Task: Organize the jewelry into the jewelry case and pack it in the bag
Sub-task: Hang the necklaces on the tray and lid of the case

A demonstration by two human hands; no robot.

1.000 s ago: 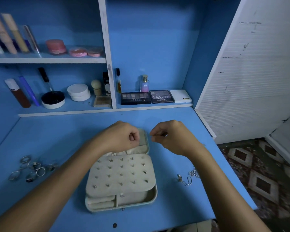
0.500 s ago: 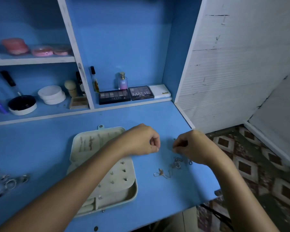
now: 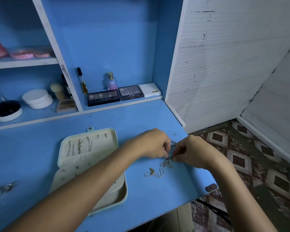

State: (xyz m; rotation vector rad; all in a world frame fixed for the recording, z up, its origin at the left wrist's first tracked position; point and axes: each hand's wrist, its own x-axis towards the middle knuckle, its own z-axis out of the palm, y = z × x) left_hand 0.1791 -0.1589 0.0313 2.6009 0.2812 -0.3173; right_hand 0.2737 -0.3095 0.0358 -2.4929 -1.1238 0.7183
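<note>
Jewelry case (image 3: pixel 90 158) lies open on desk (image 3: pixel 141 121), some chains hung in lid. Left hand (image 3: pixel 153 143) and right hand (image 3: pixel 193 150) pinch one silver chain (image 3: pixel 166 163); gold chain (image 3: pixel 153 173), rings (image 3: pixel 0 190) still loose. Bag not in view.

Both forearms bare; no sleeves; hands (image 3: pixel 171 148) ungloved

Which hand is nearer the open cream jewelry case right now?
Left. The left hand is just right of the open cream jewelry case, its forearm crossing over the tray. The right hand is farther right, near the desk edge.
</note>
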